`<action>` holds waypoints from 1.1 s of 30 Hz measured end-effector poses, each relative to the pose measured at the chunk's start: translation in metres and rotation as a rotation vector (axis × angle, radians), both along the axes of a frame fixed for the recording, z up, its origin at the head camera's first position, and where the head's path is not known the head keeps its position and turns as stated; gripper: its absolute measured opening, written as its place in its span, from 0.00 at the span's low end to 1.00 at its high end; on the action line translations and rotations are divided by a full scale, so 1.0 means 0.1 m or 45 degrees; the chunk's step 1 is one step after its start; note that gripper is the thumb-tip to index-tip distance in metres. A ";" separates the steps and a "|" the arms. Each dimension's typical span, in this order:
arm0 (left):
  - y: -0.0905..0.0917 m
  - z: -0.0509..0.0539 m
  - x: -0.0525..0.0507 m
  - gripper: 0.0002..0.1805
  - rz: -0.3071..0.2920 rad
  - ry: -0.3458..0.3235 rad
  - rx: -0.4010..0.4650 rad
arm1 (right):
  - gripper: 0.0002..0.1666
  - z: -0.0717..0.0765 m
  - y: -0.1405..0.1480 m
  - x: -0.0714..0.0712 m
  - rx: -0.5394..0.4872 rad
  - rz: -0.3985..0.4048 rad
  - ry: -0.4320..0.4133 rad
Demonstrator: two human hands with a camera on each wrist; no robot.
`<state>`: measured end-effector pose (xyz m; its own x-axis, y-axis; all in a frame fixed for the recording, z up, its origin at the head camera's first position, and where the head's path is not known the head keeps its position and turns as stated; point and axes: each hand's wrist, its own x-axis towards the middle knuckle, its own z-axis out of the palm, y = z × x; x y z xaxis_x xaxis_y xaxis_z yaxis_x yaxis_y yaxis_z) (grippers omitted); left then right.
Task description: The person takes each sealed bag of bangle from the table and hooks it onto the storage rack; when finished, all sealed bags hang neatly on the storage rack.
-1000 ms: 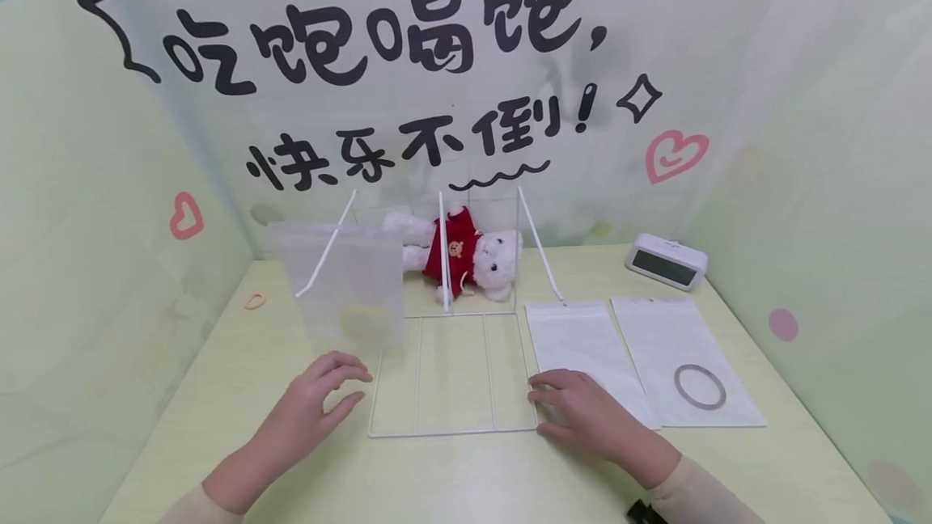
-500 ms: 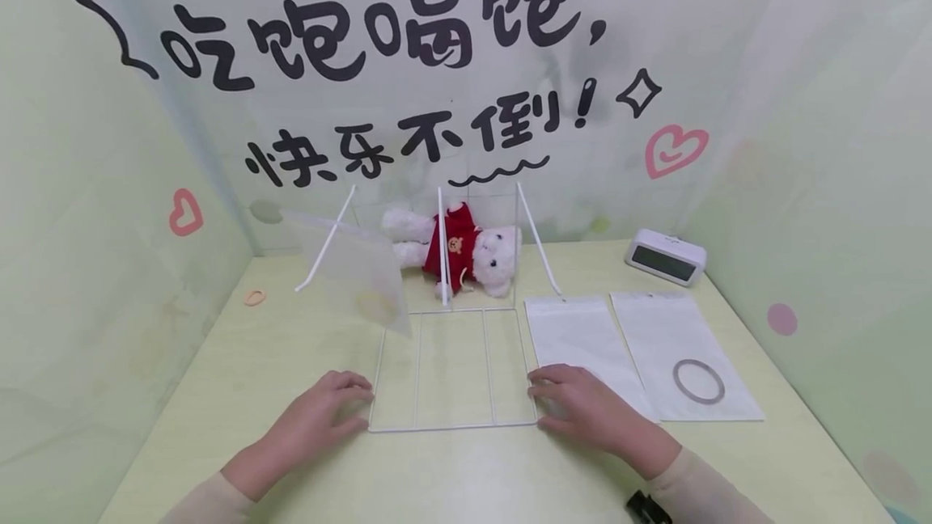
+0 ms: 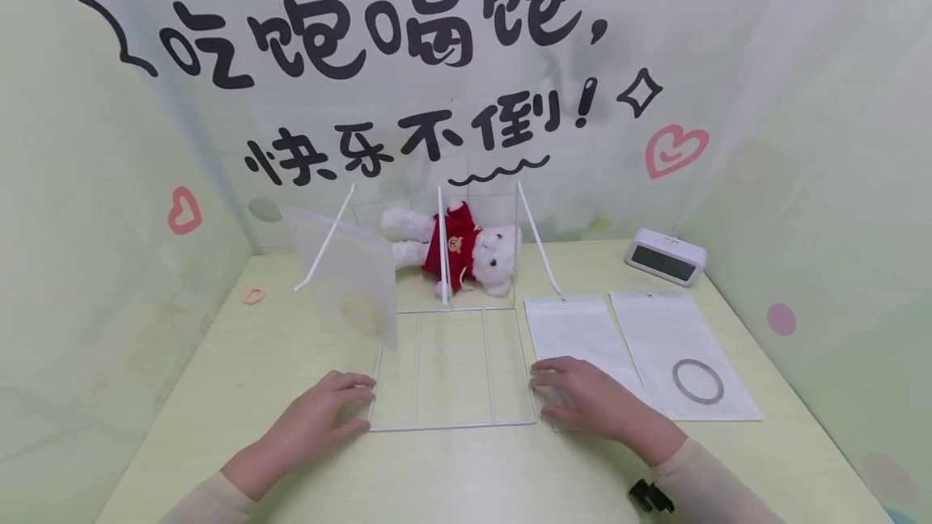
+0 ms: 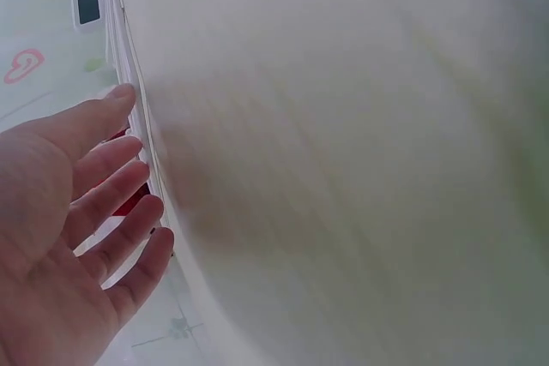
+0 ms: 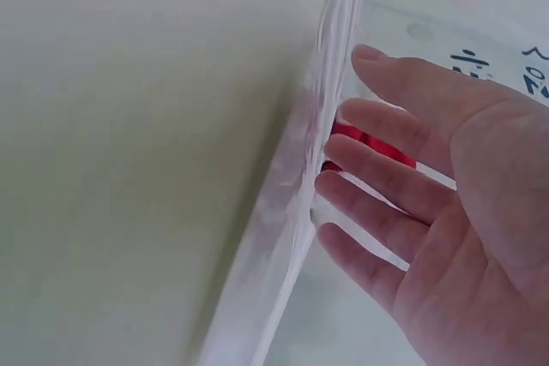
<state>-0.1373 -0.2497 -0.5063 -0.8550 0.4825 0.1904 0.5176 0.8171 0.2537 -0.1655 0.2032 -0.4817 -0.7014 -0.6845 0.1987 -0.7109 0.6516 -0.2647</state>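
A white wire rack (image 3: 416, 378) stands on the table, its base flat and several white prongs (image 3: 535, 229) rising at the back. From its left prong hangs a translucent bag (image 3: 331, 265) with a yellowish ring (image 3: 362, 314) showing through. My left hand (image 3: 320, 411) lies at the left edge of the base, fingers loosely bent. Opposite it, my right hand (image 3: 590, 399) is at the right edge, partly over a flat white bag (image 3: 575, 330). Neither hand grips anything; both wrist views show spread fingers on the left hand (image 4: 77, 212) and right hand (image 5: 446, 177).
A second white bag (image 3: 673, 330) lies at the right, with a grey ring (image 3: 697, 382) on it. Behind the rack lies a white plush bear (image 3: 495, 257) in a red top. A digital clock (image 3: 666, 256) stands back right; a small orange ring (image 3: 253, 296) lies left.
My left hand has come down and slightly right to the rack's edge. The hanging bag has swung and turned at an angle. My right hand has barely moved.
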 end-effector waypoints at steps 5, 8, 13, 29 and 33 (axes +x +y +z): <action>0.01 0.02 -0.01 0.20 -0.008 0.012 -0.025 | 0.21 0.05 0.13 -0.15 -0.001 -0.115 -0.042; 0.02 0.05 -0.01 0.19 -0.008 0.000 -0.035 | 0.19 0.07 0.23 -0.27 -0.015 -0.169 -0.062; 0.03 0.09 -0.02 0.18 -0.010 -0.029 -0.065 | 0.18 0.12 0.43 -0.49 -0.053 -0.236 -0.080; 0.05 0.10 -0.01 0.18 -0.020 0.003 -0.063 | 0.16 0.02 0.93 -1.19 -0.086 -0.366 -0.099; 0.05 0.10 -0.02 0.18 -0.021 0.011 -0.059 | 0.15 0.01 1.04 -1.31 -0.082 -0.343 -0.088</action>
